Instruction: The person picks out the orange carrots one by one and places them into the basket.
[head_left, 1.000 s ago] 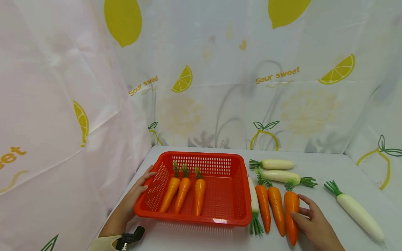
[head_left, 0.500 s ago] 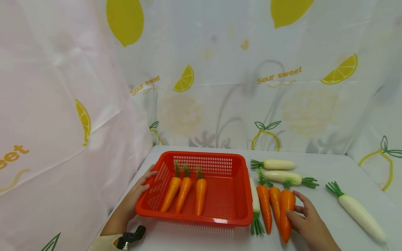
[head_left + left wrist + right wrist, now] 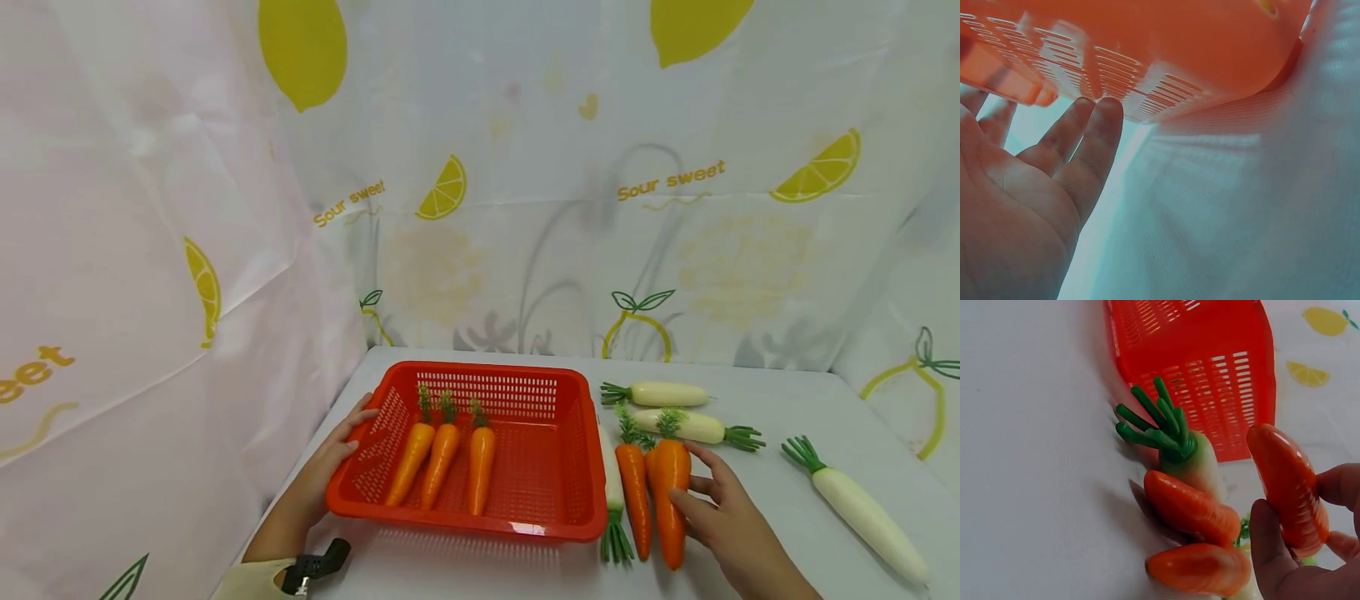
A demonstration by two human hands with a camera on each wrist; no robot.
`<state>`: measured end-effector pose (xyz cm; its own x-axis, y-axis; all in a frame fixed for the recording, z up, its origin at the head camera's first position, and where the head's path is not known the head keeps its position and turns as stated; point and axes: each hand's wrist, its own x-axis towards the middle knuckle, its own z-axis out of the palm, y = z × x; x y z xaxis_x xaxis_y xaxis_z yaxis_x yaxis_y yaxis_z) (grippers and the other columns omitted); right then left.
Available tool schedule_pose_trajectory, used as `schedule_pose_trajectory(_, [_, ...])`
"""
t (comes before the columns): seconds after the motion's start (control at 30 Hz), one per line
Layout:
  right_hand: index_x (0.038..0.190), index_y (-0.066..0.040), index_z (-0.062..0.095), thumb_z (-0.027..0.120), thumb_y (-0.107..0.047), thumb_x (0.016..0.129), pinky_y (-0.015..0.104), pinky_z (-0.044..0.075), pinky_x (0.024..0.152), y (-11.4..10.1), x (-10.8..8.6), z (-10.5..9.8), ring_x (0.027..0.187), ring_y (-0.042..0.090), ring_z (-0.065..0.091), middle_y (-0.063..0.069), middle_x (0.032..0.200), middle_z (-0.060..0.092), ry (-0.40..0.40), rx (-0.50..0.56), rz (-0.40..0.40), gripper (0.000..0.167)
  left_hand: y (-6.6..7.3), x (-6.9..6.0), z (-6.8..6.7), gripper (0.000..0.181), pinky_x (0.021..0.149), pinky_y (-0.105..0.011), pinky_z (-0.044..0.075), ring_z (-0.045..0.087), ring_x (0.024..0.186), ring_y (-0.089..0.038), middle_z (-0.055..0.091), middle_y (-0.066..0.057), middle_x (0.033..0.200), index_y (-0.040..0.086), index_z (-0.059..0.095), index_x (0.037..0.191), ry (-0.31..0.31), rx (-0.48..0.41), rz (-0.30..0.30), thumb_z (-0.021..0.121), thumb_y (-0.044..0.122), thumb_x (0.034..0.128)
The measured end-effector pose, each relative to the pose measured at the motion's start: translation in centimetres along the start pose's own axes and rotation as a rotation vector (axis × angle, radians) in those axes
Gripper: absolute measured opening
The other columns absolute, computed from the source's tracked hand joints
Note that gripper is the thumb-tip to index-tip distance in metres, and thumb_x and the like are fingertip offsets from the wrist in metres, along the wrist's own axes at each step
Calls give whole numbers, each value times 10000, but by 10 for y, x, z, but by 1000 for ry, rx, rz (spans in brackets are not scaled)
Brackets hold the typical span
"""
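My right hand [image 3: 731, 517] pinches a carrot [image 3: 672, 492] between thumb and fingers. In the right wrist view that carrot [image 3: 1285, 481] is raised above two other carrots. One of these, a carrot [image 3: 634, 500], lies beside the basket; the other is mostly hidden behind the held one in the head view. A red plastic basket [image 3: 465, 522] contains three carrots, including one carrot [image 3: 481, 471] nearest its middle. Against the basket's left side rests my left hand [image 3: 318, 471]; in the left wrist view its fairly straight fingers [image 3: 1100, 137] touch the slotted outer wall.
A white radish [image 3: 611, 475] lies along the basket's right side, partly hidden by it. Two more, a radish [image 3: 667, 393] and a radish [image 3: 682, 423], lie at the back. Farther right is another radish [image 3: 862, 517]. A printed cloth [image 3: 495, 250] hangs behind the white table [image 3: 780, 396].
My right hand has moved left with the carrot, lifting it across the neighbouring carrot, which it now largely covers. The left hand and basket have kept their places.
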<state>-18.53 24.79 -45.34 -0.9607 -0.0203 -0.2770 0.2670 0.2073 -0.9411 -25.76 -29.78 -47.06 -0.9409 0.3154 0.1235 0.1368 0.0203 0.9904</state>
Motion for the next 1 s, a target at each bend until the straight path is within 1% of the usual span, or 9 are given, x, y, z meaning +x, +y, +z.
schedule_pose_trajectory(0.23, [1678, -250, 98, 632, -266, 1048, 434, 575, 982, -15, -2, 5, 1208, 257, 574, 243, 1503, 370, -29, 40, -17, 827, 0, -1, -1, 554, 1031, -243, 519, -77, 1597, -420, -61, 12, 1779, 44, 335, 1592, 6, 5, -3, 354, 75, 1039])
schedule_pose_trajectory(0.47, [1664, -274, 139, 633, -230, 1046, 418, 575, 971, -26, -8, 14, 1174, 270, 615, 250, 1490, 395, -51, 85, -51, 793, -1, 1, -2, 551, 1039, -246, 516, -74, 1595, -422, -62, 9, 1779, 36, 325, 1594, -10, 3, 7, 354, 84, 1046])
schedule_pose_trajectory(0.63, [1664, -290, 145, 636, -259, 1044, 475, 577, 990, -32, -6, 20, 1208, 277, 616, 247, 1525, 391, -61, 86, -45, 792, -2, 1, -2, 551, 1041, -249, 517, -71, 1590, -422, -65, 8, 1778, 25, 322, 1592, -15, -2, 9, 345, 72, 1043])
schedule_pose_trajectory(0.73, [1663, -300, 144, 636, -262, 1045, 489, 571, 1007, -36, -5, 23, 1243, 291, 608, 243, 1543, 390, -66, 96, -56, 791, -2, 1, -2, 555, 1039, -248, 518, -68, 1591, -423, -62, 13, 1779, 34, 329, 1592, -12, 2, 9, 349, 74, 1039])
schedule_pose_trajectory(0.87, [1666, -324, 127, 633, -266, 1048, 476, 575, 1006, -41, -5, 27, 1248, 298, 607, 228, 1541, 393, -51, 96, -88, 800, -2, 1, -2, 556, 1041, -244, 514, -76, 1592, -424, -65, 11, 1778, 36, 334, 1589, -11, 4, 9, 351, 73, 1034])
schedule_pose_trajectory(1.0, [1650, -343, 168, 626, -234, 1049, 426, 592, 968, -48, -6, 33, 1195, 297, 612, 227, 1506, 410, -46, 107, -122, 763, -1, 1, -1, 556, 1043, -245, 513, -88, 1592, -426, -76, 6, 1777, 33, 331, 1589, -12, -2, 5, 351, 69, 1034])
